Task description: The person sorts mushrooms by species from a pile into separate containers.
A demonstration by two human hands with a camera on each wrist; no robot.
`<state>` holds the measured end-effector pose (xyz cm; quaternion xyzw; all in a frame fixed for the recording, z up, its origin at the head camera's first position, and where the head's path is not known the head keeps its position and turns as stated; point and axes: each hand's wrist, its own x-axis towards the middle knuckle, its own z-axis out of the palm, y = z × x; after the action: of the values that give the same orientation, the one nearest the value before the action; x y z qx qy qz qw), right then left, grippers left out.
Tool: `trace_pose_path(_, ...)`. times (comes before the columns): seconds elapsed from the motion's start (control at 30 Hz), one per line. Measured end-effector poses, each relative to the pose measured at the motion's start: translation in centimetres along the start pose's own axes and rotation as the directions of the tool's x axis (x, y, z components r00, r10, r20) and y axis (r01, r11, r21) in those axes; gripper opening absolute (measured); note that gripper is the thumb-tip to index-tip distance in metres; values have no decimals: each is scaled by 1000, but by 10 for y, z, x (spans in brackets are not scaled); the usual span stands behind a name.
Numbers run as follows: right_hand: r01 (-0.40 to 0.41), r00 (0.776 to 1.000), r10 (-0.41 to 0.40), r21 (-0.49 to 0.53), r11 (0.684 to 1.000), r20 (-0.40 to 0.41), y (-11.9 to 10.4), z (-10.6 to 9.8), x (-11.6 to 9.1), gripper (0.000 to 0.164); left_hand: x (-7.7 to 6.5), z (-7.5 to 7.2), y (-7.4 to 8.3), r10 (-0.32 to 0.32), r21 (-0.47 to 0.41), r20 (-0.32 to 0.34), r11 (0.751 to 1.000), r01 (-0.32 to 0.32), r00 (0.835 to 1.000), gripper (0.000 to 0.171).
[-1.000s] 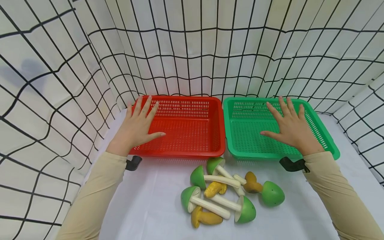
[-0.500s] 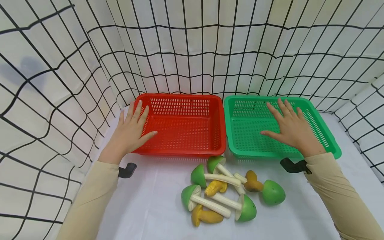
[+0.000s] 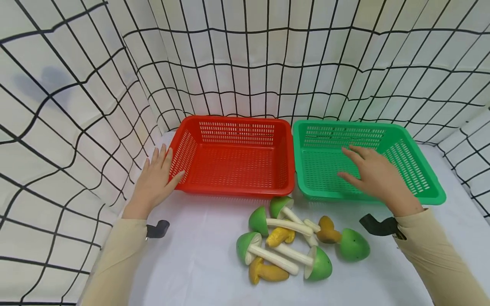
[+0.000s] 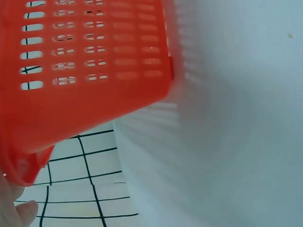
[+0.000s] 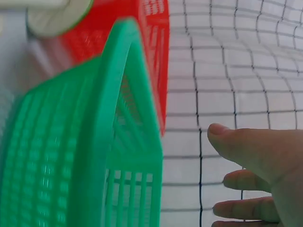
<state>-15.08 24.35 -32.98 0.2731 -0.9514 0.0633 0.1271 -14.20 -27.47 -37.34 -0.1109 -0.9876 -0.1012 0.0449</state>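
Note:
My left hand is beside the left end of the red plastic basket, fingers extended and thumb spread over its rim. Whether it touches the rim I cannot tell. In the left wrist view, fingertips show near the basket's corner. My right hand hovers above the green plastic basket, with relaxed fingers and nothing in them. In front of the baskets lies a loose pile of toy mushrooms: several with green caps and white stems, and a few yellow-brown ones.
Both baskets stand side by side on a white cloth. White sheeting with a black grid rises behind them and along both sides. A dark wrist camera mount sits at the right cuff, another at the left.
My left hand has moved left and toward me, from over the red basket to its left end. The right hand's fingers have bent a little. The view has shifted slightly; the mushrooms lie unmoved.

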Motion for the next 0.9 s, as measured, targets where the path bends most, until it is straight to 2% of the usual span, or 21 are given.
trace_pose_path(0.1, 40, 999, -38, 71, 997, -33, -13, 0, -5, 59, 4, 10, -5, -4, -14, -14, 1000, 4, 1000, 74)
trace_pose_path(0.27, 111, 993, -101, 161, 981, -68, -35, 3, -14, 45, 6, 19, -11, -24, -41, 5, 999, 24, 1000, 72)
trace_pose_path(0.47, 256, 965, -233, 251, 934, -117, -61, 18, -22, 25, 6, 21, -13, -31, -92, 18, 995, 32, 999, 71)
trace_pose_path(0.6, 284, 958, -281, 330, 900, -58, -79, 32, -24, 20, 6, 21, -13, -29, -104, 19, 994, 31, 999, 71)
trace_pose_path(0.7, 281, 952, -307, 364, 888, 13, -87, 43, -25, 16, 6, 20, -13, -30, -103, 20, 994, 31, 999, 70)
trace_pose_path(0.9, 239, 945, -300, 355, 904, 128, -93, 59, -27, 14, 8, 23, -14, -21, -97, 13, 995, 23, 1000, 72)
